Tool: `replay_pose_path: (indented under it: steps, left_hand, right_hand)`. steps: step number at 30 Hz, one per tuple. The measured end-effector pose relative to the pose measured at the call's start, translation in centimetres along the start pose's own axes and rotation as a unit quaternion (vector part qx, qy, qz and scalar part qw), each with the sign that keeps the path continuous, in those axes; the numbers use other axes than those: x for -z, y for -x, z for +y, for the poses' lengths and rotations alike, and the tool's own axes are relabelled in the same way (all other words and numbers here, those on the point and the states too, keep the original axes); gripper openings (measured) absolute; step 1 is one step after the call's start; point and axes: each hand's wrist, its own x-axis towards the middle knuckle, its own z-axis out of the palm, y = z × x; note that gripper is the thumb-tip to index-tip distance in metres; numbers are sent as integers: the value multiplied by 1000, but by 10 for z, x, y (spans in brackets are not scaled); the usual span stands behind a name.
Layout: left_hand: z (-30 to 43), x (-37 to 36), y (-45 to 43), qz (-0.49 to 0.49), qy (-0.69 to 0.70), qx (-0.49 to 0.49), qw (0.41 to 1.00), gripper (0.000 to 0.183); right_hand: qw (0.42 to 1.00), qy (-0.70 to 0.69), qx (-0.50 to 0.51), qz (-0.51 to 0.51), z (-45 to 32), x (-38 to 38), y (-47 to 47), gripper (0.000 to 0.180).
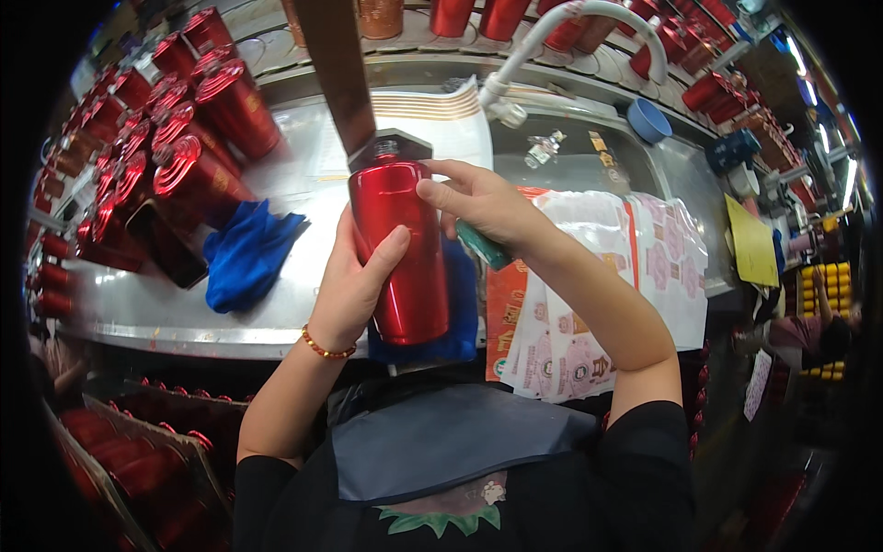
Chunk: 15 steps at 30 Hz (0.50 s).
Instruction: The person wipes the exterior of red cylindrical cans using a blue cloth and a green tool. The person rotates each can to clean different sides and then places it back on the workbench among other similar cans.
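A glossy red metallic bottle (403, 276) with a narrow threaded neck lies tilted before me, its base towards my body. My left hand (355, 269) grips it from the left, the thumb across its front. My right hand (476, 200) is at the upper right side, with thumb and index finger at the bottle's shoulder. Tucked in the lower fingers of that hand is a small green object (483, 245), its exact kind unclear. A blue cloth (461, 303) lies under the bottle. Behind the neck stands a dark angular holder (407, 141) on a brown post (338, 69).
Many red bottles (227, 103) crowd the left of the metal table (138, 303), near a phone (165, 245) and a blue cloth (252, 255). Printed label sheets (586, 228) lie right. A white curved pipe (524, 55), blue bowl (648, 121) and bottle conveyor (414, 41) stand beyond.
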Motion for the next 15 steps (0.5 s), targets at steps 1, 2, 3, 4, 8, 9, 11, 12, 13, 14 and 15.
replay_pose_path:
  steps: [1, 2, 3, 4, 8, 9, 11, 12, 13, 14, 15]
  left_hand:
    - [-3, 1, 1, 10, -23, -5, 1000, 61]
    - [-5, 1, 2, 23, -26, -1, 999, 63]
    - [-4, 0, 3, 30, -25, 9, 999, 63]
    - [-3, 0, 3, 23, -26, 10, 999, 63]
    - [-6, -2, 0, 12, -34, 1, 999, 60]
    - [-7, -4, -1, 12, -34, -6, 999, 59]
    - [-9, -4, -2, 12, -43, -12, 999, 56]
    - [-11, -2, 0, 18, -43, -16, 999, 57]
    - [-12, -2, 1, 25, -44, -21, 999, 57]
    - [-12, -2, 2, 28, -45, -22, 998, 58]
    - [-13, -2, 2, 26, -44, -19, 999, 58]
  right_hand:
    - [999, 40, 16, 8, 2, 12, -1, 55]
    - [996, 79, 32, 15, 2, 31, 1, 52]
    - [991, 121, 45, 24, 1, 54, 2, 49]
    - [985, 160, 44, 49, 0, 88, 2, 46]
    - [915, 356, -9, 190, 20, 259, 3, 33]
    - [884, 417, 1, 209, 26, 293, 5, 31]
    - [846, 483, -73, 213, 35, 338, 0, 34]
    - [824, 514, -108, 212, 39, 351, -4, 35]
    - [833, 499, -92, 219, 45, 358, -11, 40]
    - [840, 490, -91, 213, 51, 367, -18, 40]
    - [847, 481, -92, 208, 60, 379, -25, 41]
